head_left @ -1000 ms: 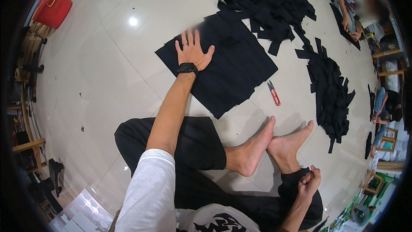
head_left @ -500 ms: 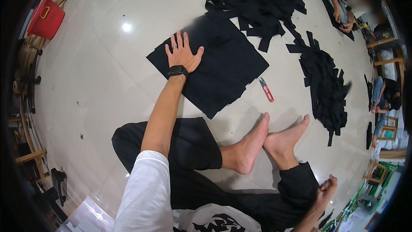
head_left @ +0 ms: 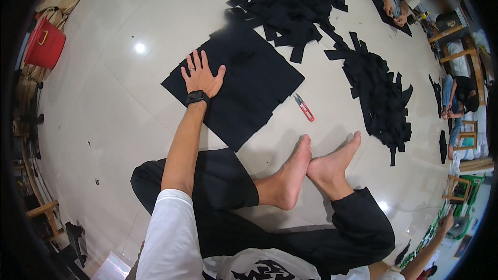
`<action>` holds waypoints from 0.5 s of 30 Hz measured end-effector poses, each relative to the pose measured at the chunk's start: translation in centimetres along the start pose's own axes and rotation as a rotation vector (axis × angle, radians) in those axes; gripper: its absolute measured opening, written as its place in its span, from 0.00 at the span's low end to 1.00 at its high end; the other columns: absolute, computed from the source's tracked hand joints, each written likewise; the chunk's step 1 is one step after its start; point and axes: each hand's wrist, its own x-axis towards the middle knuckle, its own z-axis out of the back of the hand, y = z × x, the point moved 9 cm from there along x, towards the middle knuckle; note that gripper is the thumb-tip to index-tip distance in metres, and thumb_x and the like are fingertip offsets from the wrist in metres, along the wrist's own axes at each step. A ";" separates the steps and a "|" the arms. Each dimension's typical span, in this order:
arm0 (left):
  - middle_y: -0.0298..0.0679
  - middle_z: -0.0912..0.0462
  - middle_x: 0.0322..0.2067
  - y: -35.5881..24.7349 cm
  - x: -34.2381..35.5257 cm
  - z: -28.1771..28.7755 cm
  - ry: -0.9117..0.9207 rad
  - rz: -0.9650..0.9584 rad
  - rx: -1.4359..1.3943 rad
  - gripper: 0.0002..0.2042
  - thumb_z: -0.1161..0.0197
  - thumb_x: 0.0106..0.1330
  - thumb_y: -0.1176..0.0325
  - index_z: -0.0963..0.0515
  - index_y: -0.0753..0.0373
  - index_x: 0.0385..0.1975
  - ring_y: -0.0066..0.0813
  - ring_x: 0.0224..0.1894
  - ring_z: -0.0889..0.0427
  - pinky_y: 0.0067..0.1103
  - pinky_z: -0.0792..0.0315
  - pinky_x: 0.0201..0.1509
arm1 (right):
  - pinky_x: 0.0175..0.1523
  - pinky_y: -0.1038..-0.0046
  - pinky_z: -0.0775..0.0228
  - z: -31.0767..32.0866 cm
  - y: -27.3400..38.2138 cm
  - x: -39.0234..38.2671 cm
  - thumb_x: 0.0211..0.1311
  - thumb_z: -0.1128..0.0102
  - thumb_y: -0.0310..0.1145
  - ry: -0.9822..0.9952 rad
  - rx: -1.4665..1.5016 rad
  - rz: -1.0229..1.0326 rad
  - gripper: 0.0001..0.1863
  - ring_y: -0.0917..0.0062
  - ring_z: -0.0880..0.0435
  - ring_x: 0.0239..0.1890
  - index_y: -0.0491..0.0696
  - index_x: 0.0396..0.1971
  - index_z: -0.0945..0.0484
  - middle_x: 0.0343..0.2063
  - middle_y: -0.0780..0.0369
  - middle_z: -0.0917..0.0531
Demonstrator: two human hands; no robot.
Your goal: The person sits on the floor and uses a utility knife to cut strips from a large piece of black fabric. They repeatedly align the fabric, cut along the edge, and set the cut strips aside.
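Observation:
My left hand (head_left: 203, 80) lies flat, fingers spread, on a square of black fabric (head_left: 249, 78) on the floor. Its edges look uneven, as if several layers lie there. A dark watch is on that wrist. My right arm reaches out to the right, and my right hand (head_left: 446, 223) is raised near the rim of the picture, small and dim; its fingers do not show clearly. Just right of the fabric square lie thread snips (head_left: 304, 108) with red handles, touched by neither hand.
Heaps of black fabric strips lie beyond the square (head_left: 285, 5) and to its right (head_left: 378, 91). My bare feet (head_left: 293, 176) rest near the snips. A red tub (head_left: 45, 44) stands far left. Other people sit at the right, one handling black fabric (head_left: 386, 13).
My right hand has swung from beside my right knee outward and up to the right. My left hand stays flat on the fabric. The whole view has shifted a little.

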 end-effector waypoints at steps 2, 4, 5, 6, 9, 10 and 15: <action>0.47 0.52 0.81 -0.1 0.2 0.6 -0.008 -0.002 0.026 0.44 0.50 0.71 0.35 0.48 0.60 0.79 0.48 0.82 0.57 0.52 0.60 0.81 | 0.37 0.73 0.22 0.4 -1.9 0.1 0.69 0.41 0.30 -0.041 0.005 -0.001 0.07 0.75 0.20 0.29 0.42 0.35 0.19 0.25 0.66 0.23; 0.47 0.50 0.80 -1.0 0.8 1.0 -0.057 -0.031 0.037 0.44 0.50 0.71 0.35 0.47 0.60 0.79 0.48 0.82 0.55 0.53 0.60 0.80 | 0.38 0.71 0.21 0.8 -3.8 0.6 0.68 0.43 0.29 -0.053 0.011 0.018 0.07 0.73 0.18 0.30 0.42 0.34 0.19 0.25 0.65 0.22; 0.49 0.43 0.78 -1.1 0.8 1.9 -0.152 -0.077 0.104 0.43 0.49 0.70 0.34 0.42 0.61 0.77 0.50 0.80 0.48 0.54 0.53 0.78 | 0.39 0.71 0.20 0.5 -5.1 1.2 0.68 0.44 0.28 -0.044 0.014 0.027 0.07 0.73 0.17 0.30 0.42 0.34 0.19 0.26 0.65 0.22; 0.50 0.36 0.74 -3.1 0.3 2.2 -0.172 -0.157 0.129 0.42 0.47 0.70 0.35 0.36 0.62 0.74 0.52 0.76 0.39 0.56 0.43 0.74 | 0.39 0.70 0.19 2.2 -6.5 0.6 0.68 0.45 0.27 -0.068 -0.002 0.034 0.07 0.72 0.16 0.30 0.42 0.33 0.19 0.26 0.64 0.21; 0.51 0.33 0.72 -3.3 -0.4 0.7 -0.188 -0.221 0.253 0.41 0.51 0.72 0.31 0.33 0.60 0.72 0.54 0.73 0.34 0.52 0.36 0.70 | 0.41 0.68 0.16 2.8 -11.9 1.3 0.68 0.48 0.26 -0.096 -0.060 0.051 0.09 0.71 0.13 0.32 0.42 0.31 0.18 0.27 0.63 0.19; 0.50 0.36 0.74 -2.4 0.2 -1.2 -0.142 -0.228 0.258 0.41 0.55 0.73 0.30 0.37 0.57 0.75 0.52 0.75 0.38 0.51 0.39 0.73 | 0.41 0.67 0.15 3.7 -12.3 1.6 0.68 0.49 0.25 -0.127 -0.116 0.088 0.10 0.70 0.12 0.32 0.42 0.31 0.18 0.27 0.63 0.19; 0.39 0.61 0.83 8.9 8.0 1.2 0.101 -0.011 0.295 0.46 0.56 0.70 0.25 0.56 0.43 0.82 0.41 0.84 0.63 0.56 0.60 0.79 | 0.51 0.69 0.17 -7.3 -13.7 2.8 0.67 0.39 0.21 -0.176 0.175 0.053 0.15 0.63 0.11 0.46 0.27 0.49 0.21 0.44 0.50 0.15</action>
